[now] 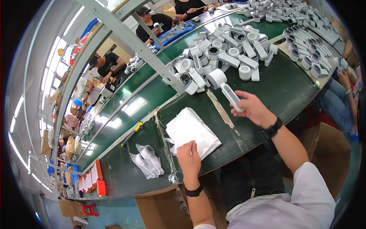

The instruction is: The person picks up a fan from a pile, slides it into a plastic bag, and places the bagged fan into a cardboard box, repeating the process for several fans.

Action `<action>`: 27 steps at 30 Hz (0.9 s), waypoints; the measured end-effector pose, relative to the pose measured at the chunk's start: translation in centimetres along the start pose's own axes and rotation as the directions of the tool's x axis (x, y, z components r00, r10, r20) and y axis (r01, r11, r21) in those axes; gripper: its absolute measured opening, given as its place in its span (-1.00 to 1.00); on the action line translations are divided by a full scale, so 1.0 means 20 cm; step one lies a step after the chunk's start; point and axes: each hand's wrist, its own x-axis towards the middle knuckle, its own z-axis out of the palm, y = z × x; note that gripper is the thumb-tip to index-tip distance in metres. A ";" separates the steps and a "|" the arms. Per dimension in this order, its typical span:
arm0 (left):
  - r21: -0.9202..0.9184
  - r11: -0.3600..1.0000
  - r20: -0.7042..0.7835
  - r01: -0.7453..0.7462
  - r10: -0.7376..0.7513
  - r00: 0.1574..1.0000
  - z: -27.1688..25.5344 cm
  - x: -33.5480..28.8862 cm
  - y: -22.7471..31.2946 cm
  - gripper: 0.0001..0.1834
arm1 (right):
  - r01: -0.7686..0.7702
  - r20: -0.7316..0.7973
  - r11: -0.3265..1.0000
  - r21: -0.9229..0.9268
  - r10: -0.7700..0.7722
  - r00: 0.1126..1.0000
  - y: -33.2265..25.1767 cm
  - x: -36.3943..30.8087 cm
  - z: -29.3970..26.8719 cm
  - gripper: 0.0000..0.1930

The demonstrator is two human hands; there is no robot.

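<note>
Shirt nearest, right fingers clamp a device, left fingers touch bags, grip unclear; blue tray holds parts.

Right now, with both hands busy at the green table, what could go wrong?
The white device in the right hand has its round head close to the heap of similar pieces, so it might knock some loose. The grip looks to be near the handle's end, so the device could tip or slip. Under the left hand, the thin white sheets or bags might slide or crease.
</note>
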 end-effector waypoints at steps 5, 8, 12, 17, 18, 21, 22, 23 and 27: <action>0.125 0.986 -0.018 -0.110 0.113 0.993 0.03 0.01 -0.02 -0.88 | -0.066 0.293 0.997 0.049 0.049 0.955 0.15 -0.29 0.06 -0.36; -0.101 0.988 -0.312 0.118 -0.144 0.939 0.00 0.03 0.05 -0.90 | -0.040 0.232 0.995 -0.091 0.060 0.971 0.21 -0.38 0.11 -0.59; -0.144 0.989 -0.095 -0.029 0.015 0.995 -0.02 0.02 0.06 -0.89 | -0.023 0.186 0.971 -0.239 0.069 0.980 0.24 -0.46 0.16 -0.71; -0.138 0.990 0.060 0.043 -0.035 0.998 -0.02 -0.04 0.06 -0.86 | 0.087 0.223 0.924 -0.372 -0.002 0.975 0.30 -0.48 0.19 -0.70; -0.270 0.950 -0.005 0.155 -0.162 0.987 -0.02 -0.04 0.07 -0.84 | 0.087 0.222 0.924 -0.372 -0.003 0.975 0.31 -0.48 0.20 -0.70; -0.509 0.798 0.025 0.322 -0.361 0.932 0.00 -0.04 0.11 -0.80 | 0.098 0.235 0.920 -0.378 -0.006 0.972 0.35 -0.49 0.22 -0.69; -0.446 0.838 0.086 0.315 -0.310 0.947 0.00 -0.05 0.11 -0.81 | 0.140 0.222 0.905 -0.401 -0.052 0.974 0.37 -0.49 0.23 -0.68; -0.382 0.874 0.150 0.300 -0.262 0.953 0.00 -0.06 0.11 -0.81 | 0.181 0.210 0.887 -0.424 -0.098 0.973 0.37 -0.49 0.24 -0.67; -0.544 0.760 0.200 0.357 -0.295 0.934 -0.01 -0.07 0.18 -0.81 | 0.162 0.114 0.832 -0.531 -0.119 0.986 0.38 -0.49 0.33 -0.61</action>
